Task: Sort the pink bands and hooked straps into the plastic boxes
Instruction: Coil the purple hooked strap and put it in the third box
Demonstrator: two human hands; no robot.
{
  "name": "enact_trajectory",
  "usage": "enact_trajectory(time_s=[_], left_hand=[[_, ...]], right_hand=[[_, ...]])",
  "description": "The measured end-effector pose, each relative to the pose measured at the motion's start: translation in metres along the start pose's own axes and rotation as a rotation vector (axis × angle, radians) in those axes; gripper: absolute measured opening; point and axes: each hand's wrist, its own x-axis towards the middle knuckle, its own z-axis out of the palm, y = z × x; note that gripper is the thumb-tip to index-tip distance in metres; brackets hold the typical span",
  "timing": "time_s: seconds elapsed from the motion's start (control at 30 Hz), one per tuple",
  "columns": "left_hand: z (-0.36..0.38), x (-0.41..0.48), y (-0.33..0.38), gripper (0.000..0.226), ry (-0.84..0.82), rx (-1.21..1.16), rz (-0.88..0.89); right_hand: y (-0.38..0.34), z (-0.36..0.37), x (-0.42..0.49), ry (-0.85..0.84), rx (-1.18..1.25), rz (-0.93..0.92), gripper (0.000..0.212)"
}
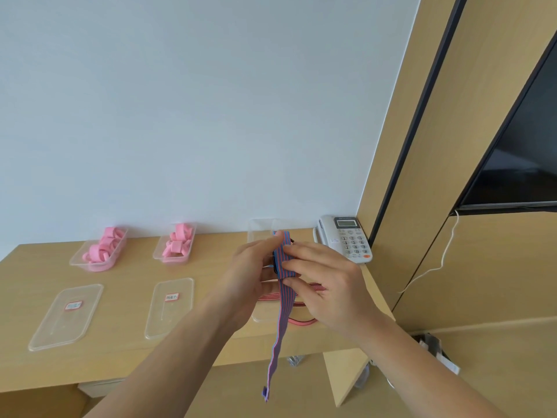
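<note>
Holding: both hands pinch one striped strap [282, 300] above the table [126, 351]
Left hand [253, 267] grip: closed on strap
Right hand [328, 285] grip: fingers pressing strap

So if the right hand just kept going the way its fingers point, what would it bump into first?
Probably the left hand. The right hand points leftward across the striped strap both hands hold, and the left hand's fingers lie just beyond it, though depth is hard to judge.
</note>
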Motion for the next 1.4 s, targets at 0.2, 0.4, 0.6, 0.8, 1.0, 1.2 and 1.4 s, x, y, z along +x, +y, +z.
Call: enact_trajectory(time_s=[0.2, 0.4, 0.6, 0.8, 1.0, 1.2, 1.4], left_hand=[[-0.004, 0.004, 0.000, 0.023, -0.003, 0.014, 0.022], [-0.003, 0.005, -0.004, 0.027, 0.003, 0.003, 0.051], [-0.001, 0.007, -0.009, 0.030, -0.008, 0.001, 0.066], [0.000, 0.009, -0.015, 0.028, -0.026, 0.104, 0.102], [0.001, 0.007, -0.015, 0.027, -0.039, 0.120, 0.104], [0.000, 0.005, -0.015, 0.032, -0.077, 0.025, 0.069], [0.000, 0.004, -0.014, 0.041, -0.100, 0.026, 0.075]], right_hand=[[0.001, -0.002, 0.002, -0.013, -0.026, -0.020, 0.022], [-0.004, -0.001, 0.011, -0.009, -0.072, -0.022, 0.024], [-0.012, -0.009, 0.020, 0.064, 0.163, 0.222, 0.023], [-0.006, -0.016, 0.034, -0.147, 0.252, 0.576, 0.053], [-0.005, -0.018, 0.046, -0.354, 0.252, 0.616, 0.043], [-0.003, -0.019, 0.052, -0.276, 0.340, 0.654, 0.038], [-0.002, -0.022, 0.052, -0.223, 0.480, 0.679, 0.037]])
